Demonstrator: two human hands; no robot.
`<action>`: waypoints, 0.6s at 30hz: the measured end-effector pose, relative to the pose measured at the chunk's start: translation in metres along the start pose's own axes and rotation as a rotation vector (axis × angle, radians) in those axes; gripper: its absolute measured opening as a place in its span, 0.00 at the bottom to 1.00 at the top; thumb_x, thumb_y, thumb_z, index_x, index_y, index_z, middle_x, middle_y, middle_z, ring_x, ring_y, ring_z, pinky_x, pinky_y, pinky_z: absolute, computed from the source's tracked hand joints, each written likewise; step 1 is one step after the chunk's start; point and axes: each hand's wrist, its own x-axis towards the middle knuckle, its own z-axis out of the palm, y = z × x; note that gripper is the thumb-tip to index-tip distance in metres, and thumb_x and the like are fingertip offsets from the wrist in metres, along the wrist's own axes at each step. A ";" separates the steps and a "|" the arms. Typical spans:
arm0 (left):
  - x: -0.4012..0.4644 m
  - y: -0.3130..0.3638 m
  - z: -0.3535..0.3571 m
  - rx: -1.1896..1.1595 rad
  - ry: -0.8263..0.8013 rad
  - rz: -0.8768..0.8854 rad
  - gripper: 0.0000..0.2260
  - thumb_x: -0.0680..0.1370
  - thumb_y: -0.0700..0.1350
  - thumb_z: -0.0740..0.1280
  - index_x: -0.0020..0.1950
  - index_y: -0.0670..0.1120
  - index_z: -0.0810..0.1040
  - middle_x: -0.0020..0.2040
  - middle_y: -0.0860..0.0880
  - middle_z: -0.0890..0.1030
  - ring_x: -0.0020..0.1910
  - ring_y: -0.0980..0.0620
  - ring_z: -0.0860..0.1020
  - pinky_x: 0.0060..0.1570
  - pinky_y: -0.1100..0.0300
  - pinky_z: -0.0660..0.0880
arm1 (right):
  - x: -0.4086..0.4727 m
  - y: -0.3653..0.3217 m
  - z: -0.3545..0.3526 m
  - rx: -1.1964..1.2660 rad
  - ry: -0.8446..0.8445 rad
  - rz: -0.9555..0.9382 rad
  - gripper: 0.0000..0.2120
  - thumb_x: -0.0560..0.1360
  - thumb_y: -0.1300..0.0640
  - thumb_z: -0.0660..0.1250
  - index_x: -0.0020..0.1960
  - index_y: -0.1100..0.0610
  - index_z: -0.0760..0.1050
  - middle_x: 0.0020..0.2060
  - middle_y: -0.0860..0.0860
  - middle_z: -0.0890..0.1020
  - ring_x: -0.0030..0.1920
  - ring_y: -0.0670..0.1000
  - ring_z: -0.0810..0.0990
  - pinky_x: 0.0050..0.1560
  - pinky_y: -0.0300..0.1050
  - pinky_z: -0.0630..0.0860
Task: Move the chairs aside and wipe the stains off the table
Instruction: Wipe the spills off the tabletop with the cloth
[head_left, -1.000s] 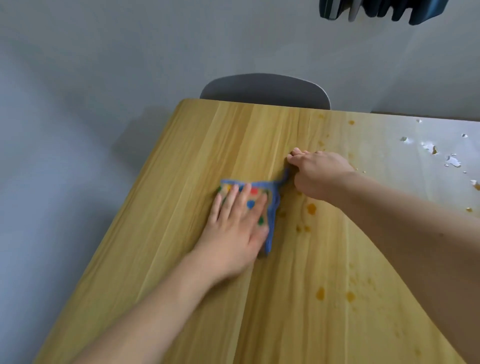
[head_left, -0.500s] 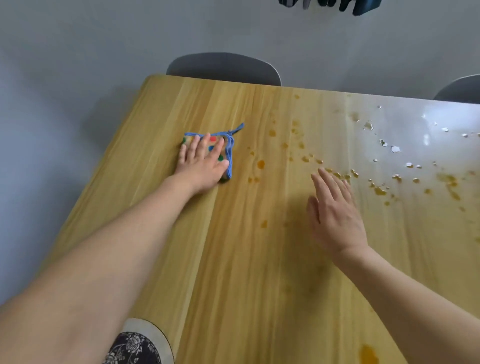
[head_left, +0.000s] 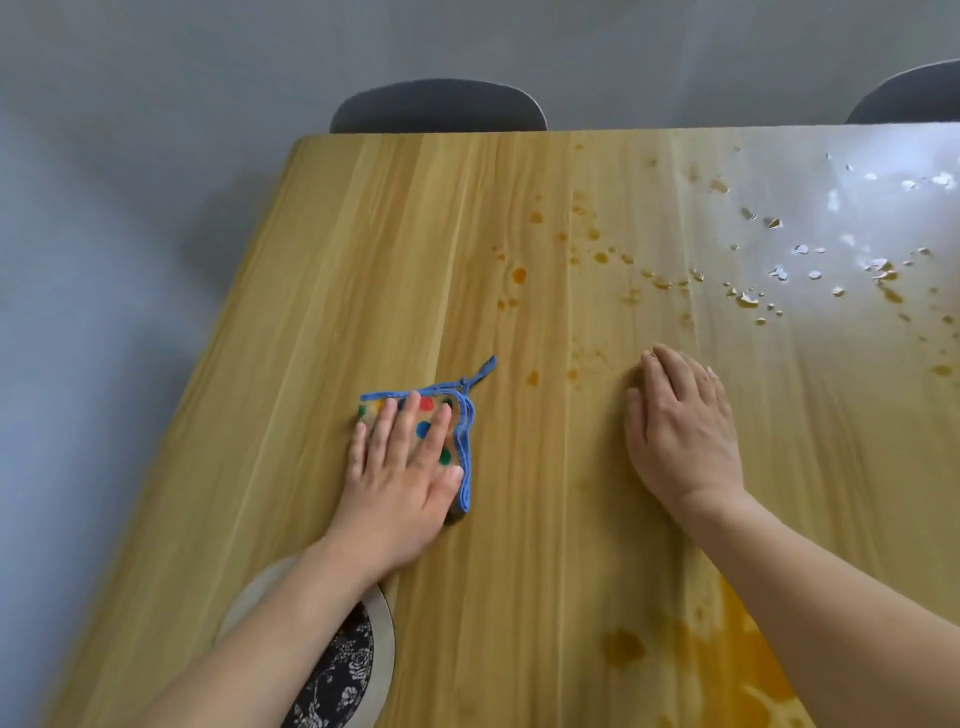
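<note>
1. The left hand (head_left: 402, 467) lies flat, fingers spread, pressing down on a folded cloth (head_left: 457, 431) with a blue hem and coloured dots. It grips nothing; an open palm likely spreads pressure for wiping.
2. The right hand (head_left: 680, 431) rests open and palm-down on the bare wooden table (head_left: 363, 260), holding nothing, probably as a brace while the person leans in.
3. The cloth sits on a clean strip near the table's left side, well apart from most of the mess.
4. Orange droplets (head_left: 519, 275) scatter beyond both hands toward the far right, and a larger orange puddle (head_left: 727, 649) spreads at the near edge by the right forearm; wiping looks barely begun.
5. Two grey chairs (head_left: 439, 106) stand at the far edge.
6. No containers are visible.
</note>
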 end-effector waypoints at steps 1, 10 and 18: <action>0.008 0.000 -0.003 -0.001 0.004 -0.013 0.32 0.73 0.66 0.35 0.75 0.60 0.32 0.78 0.51 0.31 0.74 0.53 0.28 0.72 0.48 0.29 | -0.001 0.002 -0.002 -0.009 0.001 0.002 0.28 0.78 0.48 0.46 0.71 0.61 0.68 0.71 0.55 0.69 0.72 0.56 0.64 0.75 0.53 0.54; 0.151 0.028 -0.053 -0.095 0.006 -0.166 0.28 0.81 0.60 0.47 0.79 0.58 0.41 0.79 0.50 0.36 0.77 0.49 0.33 0.73 0.45 0.32 | 0.009 0.015 -0.027 -0.116 -0.194 0.018 0.22 0.79 0.49 0.57 0.68 0.59 0.70 0.68 0.53 0.70 0.67 0.57 0.68 0.66 0.50 0.67; 0.018 0.054 -0.012 -0.060 -0.074 0.010 0.30 0.72 0.64 0.32 0.71 0.59 0.24 0.75 0.49 0.25 0.72 0.49 0.23 0.71 0.45 0.28 | 0.065 -0.011 -0.082 -0.352 -0.663 -0.079 0.14 0.77 0.60 0.59 0.61 0.57 0.73 0.55 0.54 0.68 0.51 0.55 0.73 0.43 0.47 0.72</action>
